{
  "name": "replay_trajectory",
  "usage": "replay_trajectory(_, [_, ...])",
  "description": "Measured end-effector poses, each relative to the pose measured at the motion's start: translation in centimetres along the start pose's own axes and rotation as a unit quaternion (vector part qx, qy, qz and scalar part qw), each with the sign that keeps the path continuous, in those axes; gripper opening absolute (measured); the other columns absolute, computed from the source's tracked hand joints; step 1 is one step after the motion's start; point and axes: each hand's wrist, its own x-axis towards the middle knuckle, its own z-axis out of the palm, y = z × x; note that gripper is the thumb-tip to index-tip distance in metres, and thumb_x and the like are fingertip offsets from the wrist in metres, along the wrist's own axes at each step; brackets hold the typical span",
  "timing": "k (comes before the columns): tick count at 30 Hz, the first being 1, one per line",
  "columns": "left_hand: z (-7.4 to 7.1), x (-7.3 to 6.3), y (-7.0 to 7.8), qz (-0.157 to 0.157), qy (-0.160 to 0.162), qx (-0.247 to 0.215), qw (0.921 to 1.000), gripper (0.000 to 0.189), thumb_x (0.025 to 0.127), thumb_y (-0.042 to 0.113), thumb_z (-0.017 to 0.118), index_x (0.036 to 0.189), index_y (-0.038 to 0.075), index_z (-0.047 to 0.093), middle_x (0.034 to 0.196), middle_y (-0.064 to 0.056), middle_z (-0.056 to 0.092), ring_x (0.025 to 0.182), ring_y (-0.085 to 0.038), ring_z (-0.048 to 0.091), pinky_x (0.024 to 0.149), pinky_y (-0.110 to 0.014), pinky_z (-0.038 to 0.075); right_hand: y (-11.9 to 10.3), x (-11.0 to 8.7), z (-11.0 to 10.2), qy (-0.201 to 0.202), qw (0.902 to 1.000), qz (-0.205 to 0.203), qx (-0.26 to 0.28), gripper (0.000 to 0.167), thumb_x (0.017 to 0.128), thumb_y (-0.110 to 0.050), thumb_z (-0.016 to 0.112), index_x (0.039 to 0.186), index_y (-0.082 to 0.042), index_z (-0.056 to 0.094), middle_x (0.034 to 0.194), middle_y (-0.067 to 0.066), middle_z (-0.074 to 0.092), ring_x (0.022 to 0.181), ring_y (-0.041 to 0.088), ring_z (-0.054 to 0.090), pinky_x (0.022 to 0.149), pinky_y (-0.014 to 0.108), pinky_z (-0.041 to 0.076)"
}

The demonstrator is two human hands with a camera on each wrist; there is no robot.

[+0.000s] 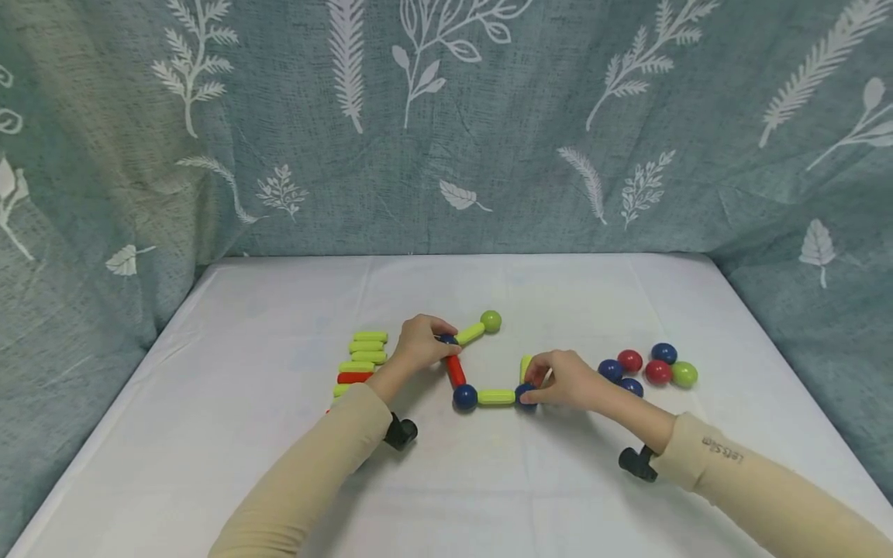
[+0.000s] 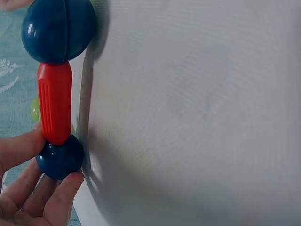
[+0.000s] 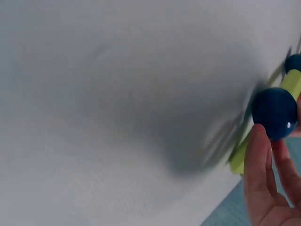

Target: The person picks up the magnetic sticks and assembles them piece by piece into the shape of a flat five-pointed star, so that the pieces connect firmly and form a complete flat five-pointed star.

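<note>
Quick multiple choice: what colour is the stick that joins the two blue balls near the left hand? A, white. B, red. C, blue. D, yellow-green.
B: in the left wrist view a red stick runs between the upper blue ball and the lower blue ball, which the left hand pinches with its fingertips.

Both arms reach forward in tan sleeves, each with a black mount at the wrist. The left hand (image 1: pixel 417 346) curls its fingers (image 2: pixel 56 200) inward — thumb opposing them. The right hand (image 1: pixel 567 380) lies just beside it, fingertips (image 3: pixel 258 155) pinched together, knuckles up.
</note>
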Motion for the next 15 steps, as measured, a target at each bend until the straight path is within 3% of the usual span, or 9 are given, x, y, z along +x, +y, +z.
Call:
replay_trajectory(7, [-0.3, -0.6, -0.1, 0.049, -0.008, 0.062, 0.9968, 0.026, 0.076, 0.019, 0.075, 0.096, 0.003, 0.069, 0.094, -0.007, 0.066, 0.091, -0.020, 0.057, 0.081, -0.033, 0.046, 0.2, -0.2, -0.3, 0.023, 0.9993, 0.029, 0.009, 0.021, 0.076, -0.015, 0.074, 0.091, -0.004, 0.064, 0.082, 0.002, 0.060, 0.070, 0.013, 0.058, 0.059, 0.026, 0.049])
replay_trajectory(15, [-1.3, -2.7, -0.4, 0.079, -0.064, 0.105, 0.9893, 0.028, 0.074, 0.022, 0.077, 0.091, 0.002, 0.070, 0.086, -0.005, 0.066, 0.083, -0.016, 0.058, 0.072, -0.028, 0.049, 1.1, 0.6, -1.9, 0.040, 0.9978, 0.053, -0.002, 0.023, 0.079, -0.009, 0.070, 0.100, -0.001, 0.065, 0.098, 0.011, 0.063, 0.082, 0.021, 0.060, 0.067, 0.030, 0.051])
